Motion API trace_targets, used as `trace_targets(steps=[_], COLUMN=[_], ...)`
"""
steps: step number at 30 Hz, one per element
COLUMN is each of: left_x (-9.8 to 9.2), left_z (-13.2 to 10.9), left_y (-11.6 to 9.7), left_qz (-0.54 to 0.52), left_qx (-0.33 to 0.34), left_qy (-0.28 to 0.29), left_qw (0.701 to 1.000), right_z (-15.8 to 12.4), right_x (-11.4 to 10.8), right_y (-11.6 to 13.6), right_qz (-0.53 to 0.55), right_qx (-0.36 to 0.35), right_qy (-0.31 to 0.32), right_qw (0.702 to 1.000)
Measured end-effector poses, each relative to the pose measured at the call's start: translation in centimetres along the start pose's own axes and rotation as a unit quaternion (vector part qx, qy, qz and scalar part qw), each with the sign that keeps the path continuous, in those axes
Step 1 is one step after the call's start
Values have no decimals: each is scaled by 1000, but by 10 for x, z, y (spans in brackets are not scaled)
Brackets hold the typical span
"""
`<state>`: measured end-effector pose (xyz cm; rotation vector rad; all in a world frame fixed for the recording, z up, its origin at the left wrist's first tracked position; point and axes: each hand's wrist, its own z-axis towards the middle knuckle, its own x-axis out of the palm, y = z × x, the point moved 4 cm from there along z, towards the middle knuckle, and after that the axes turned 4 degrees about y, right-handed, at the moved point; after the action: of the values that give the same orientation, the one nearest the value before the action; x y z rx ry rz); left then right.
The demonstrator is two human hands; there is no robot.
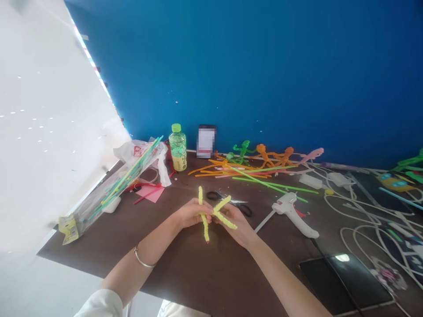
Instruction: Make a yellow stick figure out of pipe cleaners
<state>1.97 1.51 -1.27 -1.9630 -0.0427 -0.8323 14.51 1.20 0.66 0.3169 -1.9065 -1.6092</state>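
Both hands meet over the brown table [205, 273], pinching yellow pipe cleaners [213, 213] that cross and stick out up and down. My left hand [191, 213] grips the upright piece, with a silver bangle [142, 260] on that wrist. My right hand [238, 224] is closed on the slanted pieces. Black scissors [231, 203] lie just behind the hands.
A white glue gun [292, 211] lies right of the hands, a dark tablet [346, 281] near the front right. At the back are a green bottle [177, 147], a bag of sticks [112, 189], orange and green pipe-cleaner figures [264, 156], white cables [360, 220] and the blue wall [264, 75].
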Motion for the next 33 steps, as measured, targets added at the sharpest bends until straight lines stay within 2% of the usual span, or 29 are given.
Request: trace_targets(steps=[4, 7, 11, 15, 20, 24, 26, 31, 33], left_x=[1, 1, 3, 5, 13, 10, 9, 12, 13], left_z=[1, 2, 2, 1, 1, 2, 1, -1, -1], left_y=[2, 6, 8, 10, 14, 6, 2, -2, -2], left_qz=[-24, -57, -98, -106, -77, -97, -84, -51, -50], left_qx=[4, -10, -34, -44, -68, 1, 32, 59, 67], left_qy=[-6, -8, -13, -22, 16, -12, -18, 6, 10], left_qw=[1000, 998, 994, 993, 995, 995, 996, 997, 996], right_z=[0, -1, -3, -5, -6, -7, -6, -2, -2], right_x=[0, -4, -8, -6, -4, -12, -14, -7, -6], right_y=[-4, -3, 1, 7, 15, 16, 15, 7, 5], right_qz=[10, -47, -124, -179, -241, -203, -170, -20, 24], right_qx=[-31, -57, -59, -76, -148, -135, -122, -46, -39], right_qy=[-20, -40, -54, -84, -115, -157, -157, -56, -46], right_qw=[999, 996, 989, 977, 952, 957, 965, 997, 998])
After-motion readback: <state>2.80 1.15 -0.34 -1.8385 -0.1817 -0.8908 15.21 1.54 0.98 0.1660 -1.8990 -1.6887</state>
